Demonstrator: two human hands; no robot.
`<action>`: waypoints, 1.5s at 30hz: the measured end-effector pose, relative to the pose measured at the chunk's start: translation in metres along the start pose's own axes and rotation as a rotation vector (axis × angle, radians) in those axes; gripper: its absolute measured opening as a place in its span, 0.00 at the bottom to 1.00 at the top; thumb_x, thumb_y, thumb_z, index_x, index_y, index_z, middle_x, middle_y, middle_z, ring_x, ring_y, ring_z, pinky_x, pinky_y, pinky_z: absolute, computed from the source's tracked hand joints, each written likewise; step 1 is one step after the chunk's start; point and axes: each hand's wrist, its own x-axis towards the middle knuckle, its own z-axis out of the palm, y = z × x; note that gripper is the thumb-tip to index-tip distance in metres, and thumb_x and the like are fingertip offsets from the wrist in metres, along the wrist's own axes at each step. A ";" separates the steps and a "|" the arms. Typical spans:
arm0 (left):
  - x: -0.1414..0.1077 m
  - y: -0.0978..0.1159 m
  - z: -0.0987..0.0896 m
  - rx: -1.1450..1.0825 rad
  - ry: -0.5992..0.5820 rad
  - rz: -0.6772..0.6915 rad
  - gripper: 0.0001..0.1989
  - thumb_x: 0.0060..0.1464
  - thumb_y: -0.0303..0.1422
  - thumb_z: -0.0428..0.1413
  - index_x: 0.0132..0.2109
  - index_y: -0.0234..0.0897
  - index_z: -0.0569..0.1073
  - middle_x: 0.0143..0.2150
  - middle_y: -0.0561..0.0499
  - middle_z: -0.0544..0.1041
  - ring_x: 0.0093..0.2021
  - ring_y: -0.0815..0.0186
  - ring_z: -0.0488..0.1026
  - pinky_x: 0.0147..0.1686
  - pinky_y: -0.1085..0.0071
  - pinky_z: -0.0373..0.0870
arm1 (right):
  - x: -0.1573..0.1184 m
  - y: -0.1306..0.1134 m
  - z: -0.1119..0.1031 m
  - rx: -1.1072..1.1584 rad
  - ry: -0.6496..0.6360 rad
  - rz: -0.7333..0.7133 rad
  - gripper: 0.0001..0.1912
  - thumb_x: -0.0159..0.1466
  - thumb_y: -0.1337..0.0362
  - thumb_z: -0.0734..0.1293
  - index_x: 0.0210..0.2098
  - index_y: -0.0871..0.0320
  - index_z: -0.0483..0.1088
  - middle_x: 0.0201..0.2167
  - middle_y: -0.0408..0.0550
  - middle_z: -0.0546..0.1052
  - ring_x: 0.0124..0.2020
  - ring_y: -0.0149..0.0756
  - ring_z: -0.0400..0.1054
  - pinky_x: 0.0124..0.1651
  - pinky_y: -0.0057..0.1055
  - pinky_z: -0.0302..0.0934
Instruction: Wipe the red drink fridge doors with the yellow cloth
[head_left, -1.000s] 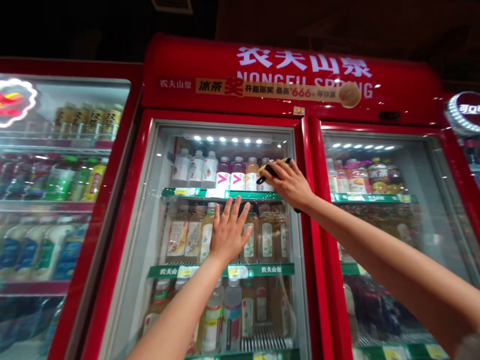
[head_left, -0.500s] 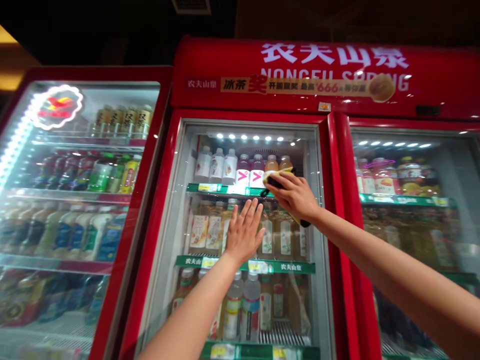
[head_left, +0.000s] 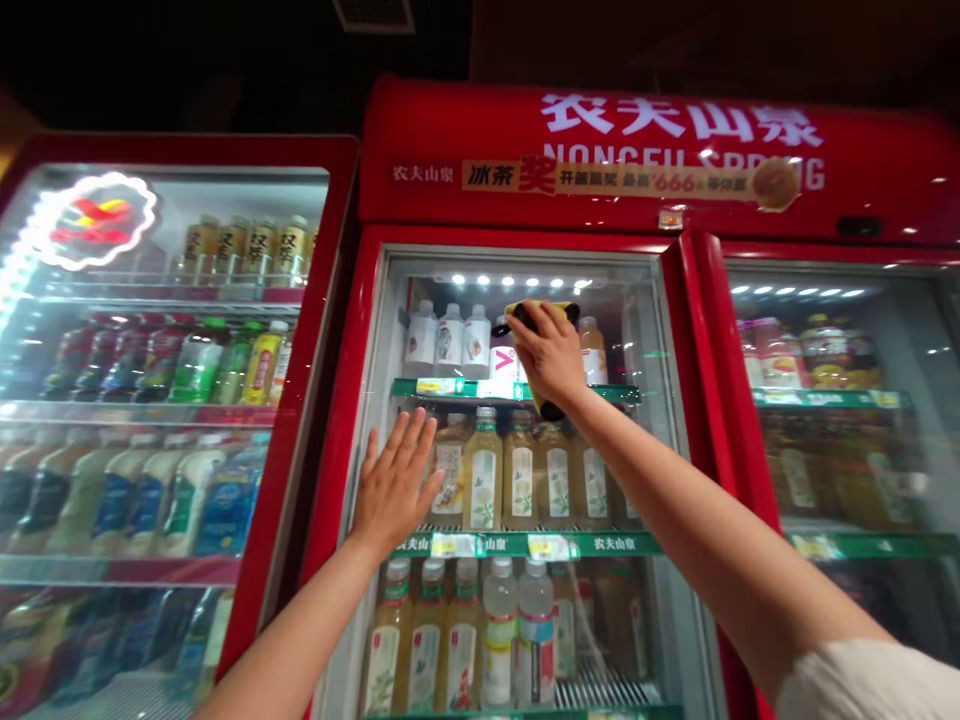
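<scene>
Fingers spread, my left hand (head_left: 396, 482) lies flat against the glass door of the middle red drinks fridge (head_left: 341, 440), by the left part of its second shelf. My right hand (head_left: 551, 350) is higher, wrapped over a yellow-and-black glass wiper (head_left: 562, 309) at the pane in front of the top shelf. The palm and fingers hide much of the wiper; its black lower end shows below the hand. Behind the glass stand white-labelled bottles (head_left: 477, 342) on the top shelf and amber tea bottles (head_left: 484, 475) on the second.
To the left stands another red-framed fridge (head_left: 341, 200) with rows of drinks. On the right is a further glass door with bottles (head_left: 821, 350) behind it. A red header (head_left: 480, 120) with lit white lettering runs above the doors. More bottles (head_left: 500, 630) fill the lower shelf.
My right hand has moved up and left across the glass with the wiper. My left hand has shifted left and slightly down, still spread. The view has shifted slightly.
</scene>
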 end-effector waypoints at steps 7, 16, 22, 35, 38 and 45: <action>0.000 0.001 0.000 -0.066 -0.020 0.004 0.41 0.68 0.43 0.48 0.76 0.46 0.31 0.77 0.48 0.48 0.77 0.55 0.48 0.75 0.47 0.38 | -0.064 0.009 -0.031 -0.042 -0.141 -0.266 0.23 0.74 0.58 0.59 0.67 0.42 0.65 0.71 0.45 0.63 0.72 0.49 0.53 0.67 0.48 0.58; -0.007 0.003 0.003 -0.034 -0.003 -0.004 0.40 0.69 0.45 0.47 0.77 0.40 0.35 0.77 0.46 0.50 0.76 0.55 0.48 0.75 0.49 0.35 | 0.081 0.010 0.013 -0.046 0.073 0.306 0.27 0.72 0.59 0.58 0.69 0.50 0.64 0.73 0.52 0.59 0.73 0.62 0.48 0.65 0.61 0.57; -0.007 0.004 -0.001 -0.067 -0.035 -0.005 0.38 0.69 0.44 0.47 0.77 0.40 0.41 0.77 0.46 0.52 0.77 0.55 0.48 0.75 0.49 0.38 | 0.035 -0.068 0.012 0.031 -0.044 -0.153 0.24 0.73 0.58 0.59 0.67 0.40 0.64 0.71 0.43 0.63 0.72 0.50 0.53 0.66 0.53 0.58; -0.030 -0.010 0.000 -0.028 -0.029 0.069 0.33 0.71 0.40 0.44 0.76 0.39 0.43 0.77 0.47 0.51 0.77 0.58 0.47 0.75 0.51 0.42 | 0.097 -0.046 0.026 -0.036 0.069 0.220 0.27 0.72 0.62 0.59 0.69 0.48 0.63 0.72 0.52 0.62 0.72 0.59 0.51 0.65 0.60 0.58; -0.030 -0.009 0.003 -0.013 -0.011 0.082 0.31 0.71 0.37 0.41 0.76 0.37 0.44 0.77 0.46 0.48 0.77 0.58 0.44 0.74 0.51 0.41 | 0.113 -0.099 0.038 0.006 0.010 0.131 0.27 0.72 0.61 0.59 0.69 0.48 0.62 0.73 0.50 0.59 0.74 0.58 0.48 0.67 0.59 0.55; -0.047 -0.013 -0.001 -0.038 -0.078 0.078 0.32 0.71 0.41 0.43 0.76 0.40 0.47 0.77 0.50 0.51 0.77 0.61 0.45 0.76 0.53 0.36 | 0.027 -0.111 0.013 0.101 -0.149 -0.381 0.23 0.74 0.60 0.58 0.66 0.43 0.67 0.71 0.43 0.63 0.73 0.46 0.52 0.69 0.47 0.55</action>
